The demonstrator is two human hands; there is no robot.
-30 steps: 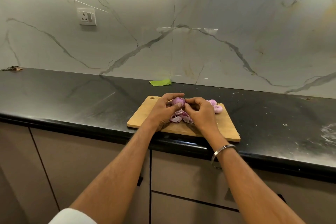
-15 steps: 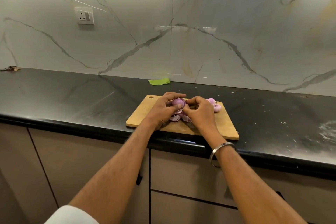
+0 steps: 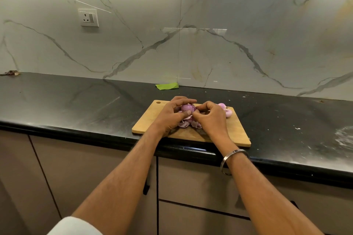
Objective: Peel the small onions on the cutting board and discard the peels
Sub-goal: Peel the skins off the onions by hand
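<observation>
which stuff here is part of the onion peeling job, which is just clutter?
Job: onion in hand, left hand, right hand, peeled onions, peel pile, cutting board.

Clutter: green scrap, wall socket, brown debris at far left.

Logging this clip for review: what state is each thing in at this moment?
Left hand: grips the onion.
Right hand: pinches skin at the onion's side.
Onion: held above the board, partly peeled.
Peels: piled on the board under the hands, not discarded.
Other onions: lying on the board's far right, beside the right hand.
Cutting board: flat on the counter, at its front edge.
</observation>
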